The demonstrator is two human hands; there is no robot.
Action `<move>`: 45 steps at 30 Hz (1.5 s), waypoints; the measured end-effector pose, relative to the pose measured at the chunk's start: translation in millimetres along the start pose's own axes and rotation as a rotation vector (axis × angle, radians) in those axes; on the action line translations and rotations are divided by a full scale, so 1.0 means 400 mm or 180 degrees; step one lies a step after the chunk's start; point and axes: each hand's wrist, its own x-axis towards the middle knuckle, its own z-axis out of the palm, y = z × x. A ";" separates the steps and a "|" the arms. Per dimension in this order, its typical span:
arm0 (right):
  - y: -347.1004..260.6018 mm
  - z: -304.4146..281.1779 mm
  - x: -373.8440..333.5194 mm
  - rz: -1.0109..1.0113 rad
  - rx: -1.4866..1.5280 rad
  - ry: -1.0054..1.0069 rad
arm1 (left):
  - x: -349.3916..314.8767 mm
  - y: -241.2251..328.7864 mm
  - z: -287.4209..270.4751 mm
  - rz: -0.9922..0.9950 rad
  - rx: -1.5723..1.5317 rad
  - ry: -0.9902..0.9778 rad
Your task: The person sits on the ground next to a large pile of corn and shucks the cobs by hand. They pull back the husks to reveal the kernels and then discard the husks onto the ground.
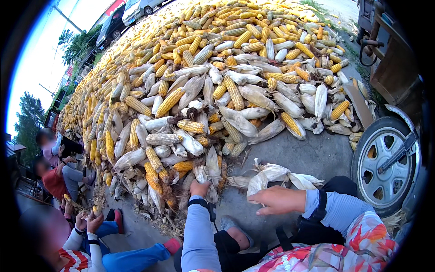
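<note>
My left hand [199, 188] reaches to the near edge of a big heap of corn. Its fingers close on an ear of corn in its dry husk [212, 170]; the grip is partly hidden by the hand itself. My right hand [277, 200] is held out over the ground with its fingers stretched and nothing visible in them. Just beyond those fingers lie loose pale husks [272, 173] on the concrete. Bare yellow cobs [154, 179] and ears still in husks [235, 121] surround the left hand's spot.
At the right stands a wheel [385, 165] of a cart or vehicle, with a flat board [360, 106] by the heap. Several people sit at the left; the nearest person's hands [90, 221] hold a corn cob. Parked vehicles [140, 10] stand behind the heap. Husk scraps [158, 224] litter the concrete.
</note>
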 end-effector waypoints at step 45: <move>-0.012 0.049 0.074 0.0048 0.1972 0.1608 | -0.357 0.320 -0.017 0.0916 -0.4200 -0.0392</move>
